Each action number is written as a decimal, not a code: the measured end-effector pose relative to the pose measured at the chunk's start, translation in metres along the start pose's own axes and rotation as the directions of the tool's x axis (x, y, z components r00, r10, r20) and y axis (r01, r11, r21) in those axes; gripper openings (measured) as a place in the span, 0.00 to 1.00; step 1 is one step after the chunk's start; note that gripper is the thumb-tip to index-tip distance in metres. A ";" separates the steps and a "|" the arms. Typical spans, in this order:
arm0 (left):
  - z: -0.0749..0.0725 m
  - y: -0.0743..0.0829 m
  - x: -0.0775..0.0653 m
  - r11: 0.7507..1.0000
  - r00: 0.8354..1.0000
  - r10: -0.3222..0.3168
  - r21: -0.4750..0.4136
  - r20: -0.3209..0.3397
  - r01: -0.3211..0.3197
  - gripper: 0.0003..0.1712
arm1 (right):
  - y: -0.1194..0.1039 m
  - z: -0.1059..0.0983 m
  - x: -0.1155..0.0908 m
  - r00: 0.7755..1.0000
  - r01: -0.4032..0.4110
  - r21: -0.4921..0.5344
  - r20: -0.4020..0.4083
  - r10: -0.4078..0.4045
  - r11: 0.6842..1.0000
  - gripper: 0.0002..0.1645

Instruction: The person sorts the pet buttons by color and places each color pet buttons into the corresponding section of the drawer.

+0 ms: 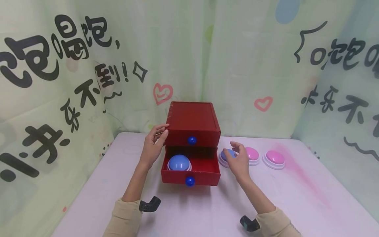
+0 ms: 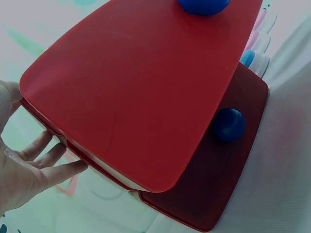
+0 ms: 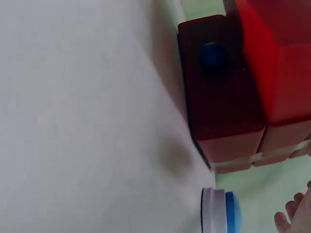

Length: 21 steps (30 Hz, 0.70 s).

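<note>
A red two-drawer cabinet (image 1: 192,118) stands on the table, its lower drawer (image 1: 207,168) pulled out and its upper one closed. Each drawer front has a round blue knob (image 1: 192,140). Inside the lower drawer, on the left, sits a blue dome button (image 1: 179,163) with a white base. My left hand (image 1: 153,144) touches the cabinet's left side, and its spread fingers (image 2: 65,171) show there in the left wrist view. Holding nothing, my right hand (image 1: 240,160) hovers with loosely bent fingers by a second blue button (image 1: 227,154) right of the cabinet, partly covering it.
Two pink buttons on white bases, one nearer (image 1: 252,154) and one farther right (image 1: 275,157), stand beyond my right hand. The pale table (image 1: 189,217) ends at a printed curtain (image 1: 245,65) behind the cabinet. A black device (image 1: 150,204) is at my left sleeve.
</note>
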<state>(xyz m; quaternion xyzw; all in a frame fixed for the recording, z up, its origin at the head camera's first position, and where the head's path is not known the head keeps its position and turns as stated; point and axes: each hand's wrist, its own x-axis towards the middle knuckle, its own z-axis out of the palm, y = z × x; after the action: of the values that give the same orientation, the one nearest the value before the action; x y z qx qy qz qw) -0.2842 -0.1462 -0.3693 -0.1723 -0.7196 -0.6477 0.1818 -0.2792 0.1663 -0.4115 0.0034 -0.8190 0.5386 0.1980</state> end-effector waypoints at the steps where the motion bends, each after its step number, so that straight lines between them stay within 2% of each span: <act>1: 0.000 0.000 0.000 1.000 1.000 -0.001 0.000 0.000 0.001 0.21 | 0.002 0.000 0.001 1.000 0.007 -0.033 0.010 -0.006 0.999 0.30; 6: 0.000 0.001 0.000 1.000 1.000 0.000 0.000 -0.001 0.000 0.21 | 0.014 0.001 0.003 0.995 0.097 -0.220 0.049 -0.089 0.971 0.35; 12: 0.000 0.001 0.000 1.000 1.000 -0.002 0.004 -0.001 0.002 0.21 | 0.022 0.002 0.007 0.984 0.177 -0.280 0.056 -0.168 0.944 0.36; 15: -0.001 0.001 0.000 1.000 1.000 -0.005 0.003 -0.001 0.005 0.21 | 0.025 0.002 0.010 0.984 0.177 -0.288 0.068 -0.164 0.941 0.35; 21: -0.001 0.000 0.001 1.000 1.000 0.001 -0.002 0.003 -0.001 0.20 | 0.032 0.000 0.017 0.989 0.128 -0.303 0.113 -0.097 0.945 0.36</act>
<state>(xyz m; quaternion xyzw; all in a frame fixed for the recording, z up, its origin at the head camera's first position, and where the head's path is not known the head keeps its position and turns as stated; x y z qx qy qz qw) -0.2847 -0.1468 -0.3690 -0.1739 -0.7193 -0.6479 0.1807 -0.3022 0.1830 -0.4338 0.0452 -0.9002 0.3909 0.1866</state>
